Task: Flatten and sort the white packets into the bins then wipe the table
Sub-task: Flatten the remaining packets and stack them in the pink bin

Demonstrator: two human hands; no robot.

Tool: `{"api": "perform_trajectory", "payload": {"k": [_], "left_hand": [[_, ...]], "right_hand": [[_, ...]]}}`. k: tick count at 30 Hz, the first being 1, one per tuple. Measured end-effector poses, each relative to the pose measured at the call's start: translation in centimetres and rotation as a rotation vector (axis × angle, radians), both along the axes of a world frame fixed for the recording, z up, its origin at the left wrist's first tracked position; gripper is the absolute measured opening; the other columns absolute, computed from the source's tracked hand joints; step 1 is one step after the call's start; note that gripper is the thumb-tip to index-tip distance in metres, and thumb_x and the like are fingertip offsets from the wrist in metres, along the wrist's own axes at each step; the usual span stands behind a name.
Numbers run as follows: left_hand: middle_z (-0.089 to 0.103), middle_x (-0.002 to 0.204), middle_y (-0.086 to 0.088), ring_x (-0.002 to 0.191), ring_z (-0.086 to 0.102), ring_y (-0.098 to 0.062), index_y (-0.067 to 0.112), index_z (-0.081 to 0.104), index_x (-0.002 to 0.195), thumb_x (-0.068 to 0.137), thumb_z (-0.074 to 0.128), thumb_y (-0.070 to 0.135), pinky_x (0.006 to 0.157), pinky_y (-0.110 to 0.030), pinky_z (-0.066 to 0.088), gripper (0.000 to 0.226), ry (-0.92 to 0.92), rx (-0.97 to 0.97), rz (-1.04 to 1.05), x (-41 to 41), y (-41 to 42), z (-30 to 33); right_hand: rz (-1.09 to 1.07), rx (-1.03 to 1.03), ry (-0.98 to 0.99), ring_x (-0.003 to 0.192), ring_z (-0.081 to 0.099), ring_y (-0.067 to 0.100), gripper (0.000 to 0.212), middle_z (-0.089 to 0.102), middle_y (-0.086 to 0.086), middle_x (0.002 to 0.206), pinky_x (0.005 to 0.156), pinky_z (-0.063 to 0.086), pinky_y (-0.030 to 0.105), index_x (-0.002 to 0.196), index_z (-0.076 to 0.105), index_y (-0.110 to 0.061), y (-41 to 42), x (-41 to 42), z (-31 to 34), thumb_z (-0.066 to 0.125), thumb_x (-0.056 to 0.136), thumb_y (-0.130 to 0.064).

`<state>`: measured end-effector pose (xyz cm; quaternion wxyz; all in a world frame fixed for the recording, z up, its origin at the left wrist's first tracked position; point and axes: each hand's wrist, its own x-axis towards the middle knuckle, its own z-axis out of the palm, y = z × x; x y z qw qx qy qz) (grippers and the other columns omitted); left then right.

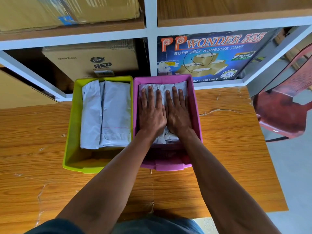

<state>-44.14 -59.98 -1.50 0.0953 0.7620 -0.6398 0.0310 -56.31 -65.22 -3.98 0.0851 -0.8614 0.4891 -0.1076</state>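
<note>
Two bins stand side by side at the far middle of the wooden table (50, 166). The yellow-green bin (71, 132) on the left holds flat white packets (109, 114). The pink bin (196, 115) on the right holds a stack of white packets (167, 138). My left hand (151, 112) and my right hand (177, 112) lie flat next to each other inside the pink bin, fingers straight, and press down on the top packet. My hands and forearms hide most of that stack.
A white-framed shelf (150, 53) stands right behind the bins, with cardboard boxes (91, 61) and a blue adhesive-tape carton (209, 54). A red plastic chair (283, 107) is off the table's right edge. The tabletop film is scuffed and cracked in places.
</note>
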Motion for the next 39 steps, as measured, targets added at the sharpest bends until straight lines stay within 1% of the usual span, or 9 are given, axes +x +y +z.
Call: {"api": "perform_trajectory", "payload": {"k": [9, 16, 19, 22, 26, 30, 34, 36, 39], "left_hand": [[0.002, 0.173, -0.026, 0.16, -0.005, -0.048, 0.008, 0.013, 0.168, 0.106, 0.014, 0.039, 0.13, -0.059, 0.004, 0.07, -0.033, 0.039, -0.017, 0.0, 0.0, 0.2], [0.009, 0.174, -0.024, 0.16, -0.001, -0.047, 0.009, 0.019, 0.167, 0.108, 0.032, 0.038, 0.13, -0.059, 0.006, 0.067, 0.002, 0.068, -0.015, 0.2, -0.1, 0.7], [0.003, 0.175, -0.021, 0.16, -0.005, -0.045, 0.013, 0.014, 0.169, 0.11, 0.034, 0.04, 0.13, -0.056, -0.001, 0.068, 0.034, 0.131, -0.006, 0.2, 0.1, 1.9], [0.0, 0.176, -0.017, 0.161, -0.007, -0.043, 0.017, 0.01, 0.169, 0.111, 0.029, 0.042, 0.13, -0.056, -0.001, 0.067, 0.066, 0.163, 0.005, 0.0, 0.4, 3.5], [0.005, 0.176, -0.017, 0.162, 0.001, -0.039, 0.014, 0.016, 0.168, 0.111, 0.03, 0.041, 0.131, -0.054, 0.005, 0.065, 0.128, 0.131, -0.007, -0.2, 1.6, 6.1], [0.034, 0.165, -0.024, 0.155, 0.028, -0.041, 0.004, 0.044, 0.155, 0.097, 0.014, 0.049, 0.127, -0.051, 0.026, 0.079, 0.24, 0.01, -0.003, 0.4, 4.5, 9.0], [0.058, 0.138, -0.021, 0.128, 0.054, -0.039, 0.002, 0.061, 0.131, 0.101, 0.036, 0.03, 0.105, -0.052, 0.049, 0.049, 0.246, -0.16, 0.013, 2.8, 7.8, 9.9], [0.061, 0.129, -0.018, 0.12, 0.056, -0.037, 0.005, 0.064, 0.127, 0.101, 0.048, 0.022, 0.099, -0.051, 0.052, 0.034, 0.239, -0.208, 0.043, 4.5, 9.5, 10.2], [0.061, 0.131, -0.016, 0.12, 0.056, -0.037, 0.008, 0.065, 0.127, 0.101, 0.052, 0.021, 0.09, -0.049, 0.052, 0.032, 0.201, -0.214, 0.109, 7.3, 12.8, 10.4]], "right_hand": [[-0.002, 0.036, 0.043, 0.159, -0.007, 0.038, 0.064, 0.0, 0.019, 0.173, 0.129, -0.002, 0.054, 0.166, 0.008, -0.01, -0.1, 0.2, -0.5, 0.025, 0.112, -0.04], [-0.009, 0.113, 0.093, 0.159, -0.014, 0.035, 0.064, -0.009, 0.017, 0.173, 0.126, -0.014, 0.047, 0.166, 0.0, -0.012, 0.0, 0.2, 1.4, 0.022, 0.113, -0.037], [-0.007, 0.135, 0.073, 0.159, -0.009, 0.037, 0.061, -0.003, 0.021, 0.172, 0.126, -0.013, 0.047, 0.166, 0.005, -0.007, 0.4, 0.3, 2.5, 0.024, 0.114, -0.033], [-0.004, 0.118, 0.051, 0.159, -0.001, 0.041, 0.062, 0.004, 0.027, 0.17, 0.129, -0.004, 0.05, 0.164, 0.008, 0.0, 0.5, 0.1, 3.0, 0.016, 0.111, -0.033], [-0.061, 0.127, -0.008, 0.159, 0.01, 0.04, 0.078, 0.014, 0.027, 0.169, 0.13, 0.008, 0.048, 0.162, 0.014, 0.002, 1.7, -0.2, 4.1, -0.001, 0.102, -0.044], [-0.115, 0.048, -0.073, 0.151, 0.032, 0.04, 0.053, 0.038, 0.027, 0.16, 0.127, 0.023, 0.048, 0.153, 0.038, 0.002, 4.1, 0.2, 6.9, 0.028, 0.108, -0.024], [-0.127, -0.045, -0.259, 0.121, 0.057, 0.042, 0.042, 0.062, 0.025, 0.13, 0.107, 0.046, 0.049, 0.127, 0.059, 0.001, 6.4, 2.2, 8.8, 0.034, 0.1, -0.019], [-0.107, -0.099, -0.302, 0.114, 0.059, 0.04, 0.033, 0.063, 0.022, 0.126, 0.097, 0.051, 0.049, 0.123, 0.062, -0.002, 8.1, 3.5, 9.7, 0.044, 0.101, -0.019], [-0.06, -0.112, -0.274, 0.109, 0.058, 0.037, 0.03, 0.063, 0.018, 0.123, 0.088, 0.051, 0.047, 0.121, 0.063, -0.006, 10.8, 5.6, 10.7, 0.044, 0.104, -0.022]]}}
